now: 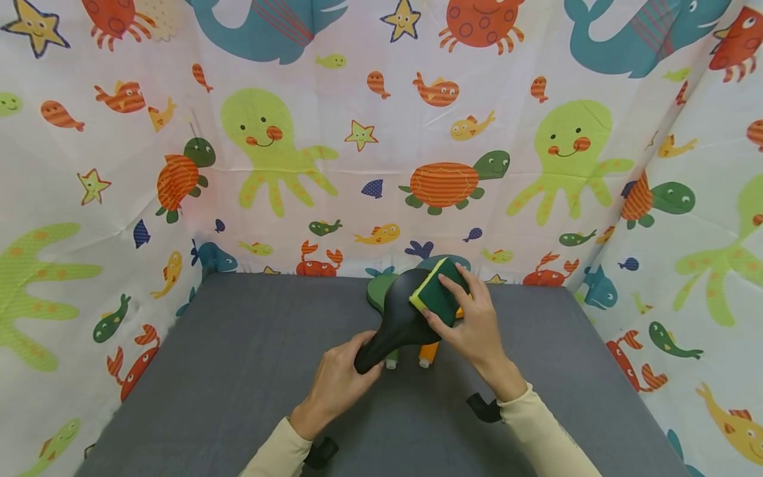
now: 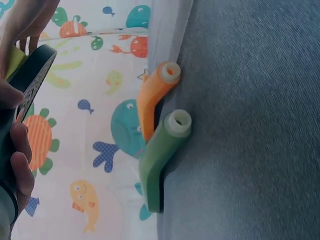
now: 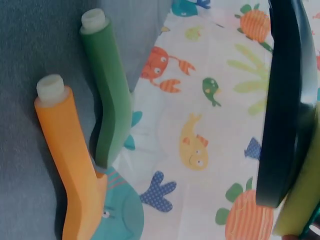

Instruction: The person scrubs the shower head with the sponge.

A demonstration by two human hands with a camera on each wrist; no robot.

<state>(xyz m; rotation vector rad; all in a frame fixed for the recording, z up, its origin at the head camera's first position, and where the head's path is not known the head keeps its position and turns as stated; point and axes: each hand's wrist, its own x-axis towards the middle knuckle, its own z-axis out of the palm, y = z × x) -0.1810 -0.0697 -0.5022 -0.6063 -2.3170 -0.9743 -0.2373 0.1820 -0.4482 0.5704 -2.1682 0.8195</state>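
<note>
My left hand (image 1: 341,376) grips the narrow nose of a black bicycle saddle (image 1: 401,315), which is held tilted above the table with its wide end up and away. My right hand (image 1: 479,328) pinches a scouring sponge (image 1: 442,301) with a dark green pad and a yellow side. The yellow side (image 3: 301,200) lies against the saddle's wide end in the right wrist view, and the green pad faces my right fingers. In the left wrist view, part of the saddle's textured underside (image 2: 36,87) shows.
Behind the saddle, a green bent tube (image 2: 162,157) and an orange one (image 2: 154,95), each with a white end, lie on the grey table (image 1: 268,344). A curtain (image 1: 357,199) printed with sea animals surrounds the back and sides.
</note>
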